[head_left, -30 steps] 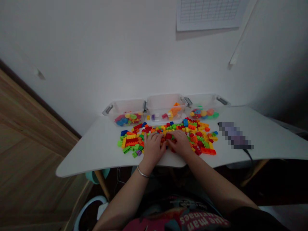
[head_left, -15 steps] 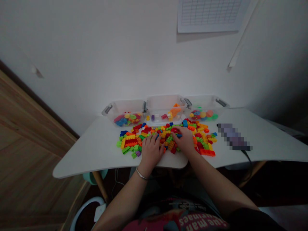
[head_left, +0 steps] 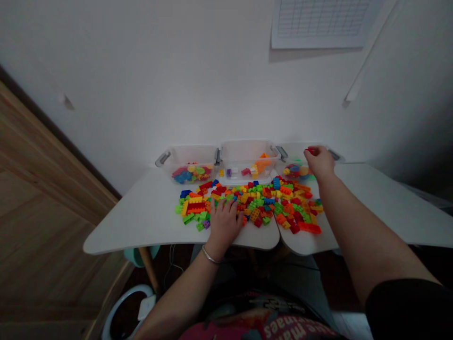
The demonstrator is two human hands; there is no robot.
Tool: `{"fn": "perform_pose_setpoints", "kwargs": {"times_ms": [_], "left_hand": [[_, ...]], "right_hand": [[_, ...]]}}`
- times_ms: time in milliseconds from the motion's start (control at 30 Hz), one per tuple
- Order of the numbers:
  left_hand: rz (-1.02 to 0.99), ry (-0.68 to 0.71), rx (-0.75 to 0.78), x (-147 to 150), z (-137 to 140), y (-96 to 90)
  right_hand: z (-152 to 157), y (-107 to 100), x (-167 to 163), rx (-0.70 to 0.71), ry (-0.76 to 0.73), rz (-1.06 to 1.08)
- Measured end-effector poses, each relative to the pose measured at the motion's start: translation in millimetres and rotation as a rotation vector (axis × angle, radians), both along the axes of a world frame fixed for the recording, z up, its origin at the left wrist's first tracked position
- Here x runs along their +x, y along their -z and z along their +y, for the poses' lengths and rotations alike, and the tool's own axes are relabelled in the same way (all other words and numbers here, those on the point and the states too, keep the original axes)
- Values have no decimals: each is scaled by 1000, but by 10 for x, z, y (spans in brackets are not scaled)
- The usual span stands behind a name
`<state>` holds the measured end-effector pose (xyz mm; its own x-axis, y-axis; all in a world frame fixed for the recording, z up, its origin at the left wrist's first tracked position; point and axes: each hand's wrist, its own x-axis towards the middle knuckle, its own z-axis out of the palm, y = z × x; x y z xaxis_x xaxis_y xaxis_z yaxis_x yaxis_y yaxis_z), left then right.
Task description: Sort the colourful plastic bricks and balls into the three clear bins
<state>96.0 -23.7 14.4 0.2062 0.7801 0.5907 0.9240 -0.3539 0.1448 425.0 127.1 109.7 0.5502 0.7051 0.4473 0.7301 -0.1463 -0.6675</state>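
Our right hand (head_left: 321, 163) has moved from the multicoloured plastic brick pile (head_left: 260, 203) to the clear plastic right-hand bin (head_left: 290, 152), fingertips clamped on a small red piece (head_left: 310, 150); our left hand (head_left: 224, 223) rests, fingers apart, on the bricks. A loose pinch could spill it outside.

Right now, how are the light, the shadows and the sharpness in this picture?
Head view: dim, soft light, very dark under the tables; head view: a faint shadow below the wall sheet; head view: the red piece in the right hand shows no clear shape.
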Motion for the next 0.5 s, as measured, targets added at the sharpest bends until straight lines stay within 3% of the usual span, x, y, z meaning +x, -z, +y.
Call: {"fn": "perform_pose_setpoints", "kwargs": {"times_ms": [167,367,500], "left_hand": [[0,7,-30,9,13,-16],[4,11,-53,13,22,-13],[3,17,-66,14,19,-21]], "right_hand": [[27,97,118,-203,-46,-152],[85,147,107,-380,6,-326],[132,165,128,-375,-17,-368]]}}
